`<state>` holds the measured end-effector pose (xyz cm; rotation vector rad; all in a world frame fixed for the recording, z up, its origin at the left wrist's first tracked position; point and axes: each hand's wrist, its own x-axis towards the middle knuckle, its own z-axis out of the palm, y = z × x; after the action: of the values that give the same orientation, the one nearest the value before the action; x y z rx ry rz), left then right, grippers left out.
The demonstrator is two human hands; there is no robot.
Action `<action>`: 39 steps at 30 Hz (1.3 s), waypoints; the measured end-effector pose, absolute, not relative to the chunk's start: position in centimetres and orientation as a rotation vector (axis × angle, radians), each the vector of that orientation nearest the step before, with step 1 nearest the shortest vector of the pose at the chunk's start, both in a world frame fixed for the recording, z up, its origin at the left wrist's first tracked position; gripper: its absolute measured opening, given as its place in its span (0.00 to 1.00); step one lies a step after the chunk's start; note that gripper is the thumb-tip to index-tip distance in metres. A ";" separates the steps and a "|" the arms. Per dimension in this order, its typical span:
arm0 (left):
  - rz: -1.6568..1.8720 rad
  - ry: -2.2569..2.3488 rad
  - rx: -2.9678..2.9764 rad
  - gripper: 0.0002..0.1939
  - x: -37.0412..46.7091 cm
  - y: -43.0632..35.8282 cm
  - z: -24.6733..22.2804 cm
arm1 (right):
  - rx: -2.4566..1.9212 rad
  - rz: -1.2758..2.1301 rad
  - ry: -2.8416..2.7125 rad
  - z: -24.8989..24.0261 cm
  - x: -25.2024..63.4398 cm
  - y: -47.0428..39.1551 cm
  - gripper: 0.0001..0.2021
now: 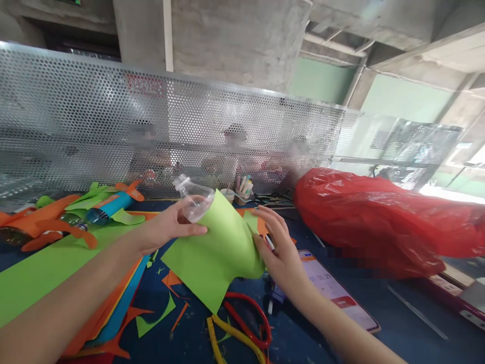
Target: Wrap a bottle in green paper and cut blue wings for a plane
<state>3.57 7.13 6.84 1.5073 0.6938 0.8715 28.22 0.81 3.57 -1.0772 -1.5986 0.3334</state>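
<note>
A clear plastic bottle (pixel 196 199) is tilted to the upper left in my left hand (pixel 184 220), which is closed round its upper body. My left thumb also lies on the edge of a bright green paper sheet (pixel 215 242). This sheet curves over the rest of the bottle and hides it. My right hand (pixel 278 242) has thumb and fingers closed on the sheet's right edge. Below the paper lie scissors with red and yellow handles (pixel 248 328), their blades hidden. Green and orange paper scraps (pixel 155 318) are scattered to the left of them.
Paper-covered bottles with orange pieces (pixel 113 205) lie at left, by a stack of coloured paper (pixel 123 296). A phone (pixel 337 290) sits right of my right hand, a red plastic bag (pixel 371 217) beyond it. Markers (pixel 244 187) stand at the back before a perforated metal screen (pixel 212 121).
</note>
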 end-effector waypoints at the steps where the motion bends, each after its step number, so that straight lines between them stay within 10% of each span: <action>1: 0.870 0.693 1.520 0.33 3.7 7.0 6.9 | -1.087 0.197 -1.721 3.7 28.2 0.5 0.12; 11: 0.886 0.616 1.556 0.31 5.1 5.5 7.1 | -1.278 0.017 -1.990 3.3 27.2 -0.8 0.34; 32: 0.918 0.840 1.783 0.21 5.9 3.9 7.8 | -1.249 0.435 -2.061 4.1 26.9 -1.4 0.19; 39: 0.970 0.936 1.779 0.20 5.9 3.3 8.4 | -1.198 0.347 -1.991 4.0 26.9 -1.7 0.33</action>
<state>5.93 3.31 8.40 1.7786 0.9364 0.9700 26.93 -1.70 4.02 -1.1982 -1.9912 0.3468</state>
